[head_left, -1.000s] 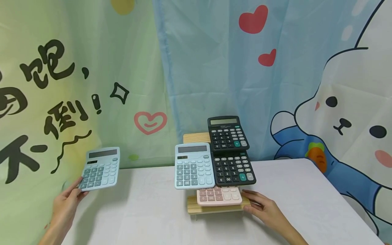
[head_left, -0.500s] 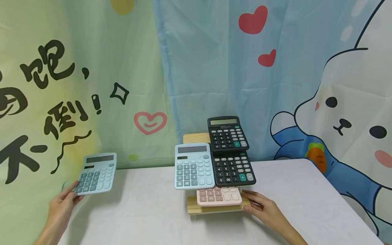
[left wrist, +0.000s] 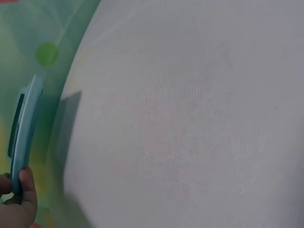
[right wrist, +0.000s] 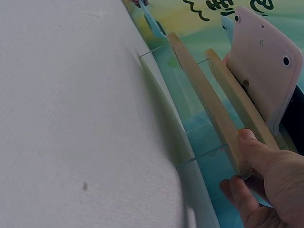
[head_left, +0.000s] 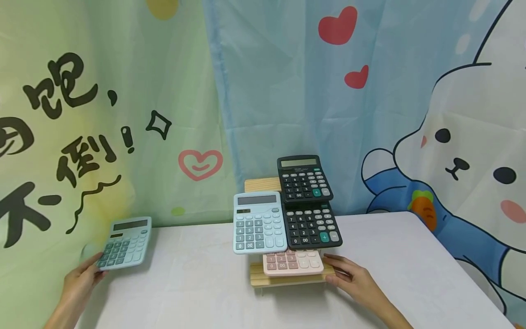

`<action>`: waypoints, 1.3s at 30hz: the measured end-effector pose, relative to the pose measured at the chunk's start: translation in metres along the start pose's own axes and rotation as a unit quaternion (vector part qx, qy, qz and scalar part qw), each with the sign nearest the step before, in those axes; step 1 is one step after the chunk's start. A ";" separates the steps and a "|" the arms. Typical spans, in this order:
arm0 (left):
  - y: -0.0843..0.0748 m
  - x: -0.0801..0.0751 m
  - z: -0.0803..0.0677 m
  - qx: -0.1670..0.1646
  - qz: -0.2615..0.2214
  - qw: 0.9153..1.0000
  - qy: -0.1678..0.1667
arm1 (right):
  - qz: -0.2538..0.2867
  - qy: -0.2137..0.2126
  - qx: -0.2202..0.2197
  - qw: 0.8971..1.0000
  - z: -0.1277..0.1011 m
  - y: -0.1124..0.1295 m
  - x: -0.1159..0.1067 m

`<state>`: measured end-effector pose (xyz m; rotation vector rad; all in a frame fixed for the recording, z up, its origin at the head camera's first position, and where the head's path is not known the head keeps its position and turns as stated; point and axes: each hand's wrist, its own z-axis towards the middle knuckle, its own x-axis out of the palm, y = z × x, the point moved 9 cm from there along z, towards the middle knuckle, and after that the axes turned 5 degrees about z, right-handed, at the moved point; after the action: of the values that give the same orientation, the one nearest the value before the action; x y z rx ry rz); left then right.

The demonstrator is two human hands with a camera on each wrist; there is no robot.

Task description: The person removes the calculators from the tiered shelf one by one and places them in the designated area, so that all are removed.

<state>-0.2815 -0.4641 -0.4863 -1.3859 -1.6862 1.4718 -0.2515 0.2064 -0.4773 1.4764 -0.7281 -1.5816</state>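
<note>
My left hand (head_left: pixel 82 276) pinches a light blue calculator (head_left: pixel 125 242) by its lower left corner, at the table's left side. In the left wrist view that calculator (left wrist: pixel 23 128) shows edge-on, above its shadow. My right hand (head_left: pixel 353 281) grips the right end of a wooden display stand (head_left: pixel 256 278); the right wrist view has the thumb on a wooden slat (right wrist: pixel 204 95) and fingers under it. Leaning on the stand are a pink calculator (head_left: pixel 293 264) at the front, another light blue calculator (head_left: pixel 260 224), and two black calculators (head_left: pixel 305 180) (head_left: pixel 313 228) stacked behind, partly overlapping.
A white cloth covers the table (head_left: pixel 185 283). Behind it hangs a printed curtain (head_left: pixel 271 91) with hearts, lettering and a bear. Clear legs (right wrist: pixel 204 154) hold the stand's slats above the cloth.
My left hand has lowered the light blue calculator, shifting it slightly left and closer to the table. The right hand keeps its hold on the stand.
</note>
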 end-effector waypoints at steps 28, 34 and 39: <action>0.020 -0.028 0.020 -0.019 0.134 0.991 0.013 | 0.056 0.015 -0.027 0.998 0.002 0.003 0.015; 0.015 -0.018 0.026 -0.002 0.150 0.987 0.065 | 0.018 0.008 -0.017 1.000 0.000 0.002 0.011; 0.018 -0.009 0.028 -0.001 0.150 0.987 0.054 | 0.026 -0.001 -0.035 0.999 0.000 0.005 0.003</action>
<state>-0.2966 -0.4855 -0.5089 -1.7485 -1.4593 1.5200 -0.2504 0.2015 -0.4738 1.3948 -0.7005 -1.5541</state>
